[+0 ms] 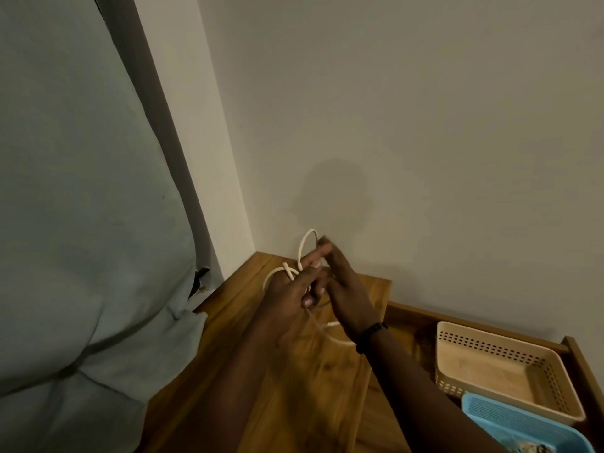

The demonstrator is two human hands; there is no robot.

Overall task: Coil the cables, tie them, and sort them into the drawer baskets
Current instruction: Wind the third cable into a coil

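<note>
1. While a thin white cable [302, 253] loops above the wooden cabinet top [294, 371], the left hand [292, 294] grips its coils, likely to keep them gathered.
2. The right hand [343, 289] pinches a strand, fingers curled.
3. A beige perforated plastic basket [503, 380] and a blue plastic basket [523, 426] sit in the open drawer at right; a wall closes in behind.

— Cable [304, 246]? White. Wristband [371, 336]? Black.
— Baskets?
— Beige basket [496, 351] with dotted slot rows; blue basket [523, 423] with fine mesh.
— Wooden top [294, 387]?
— Brown, grained. Wall [425, 109] off-white, cushion [81, 191] pale grey-green.
</note>
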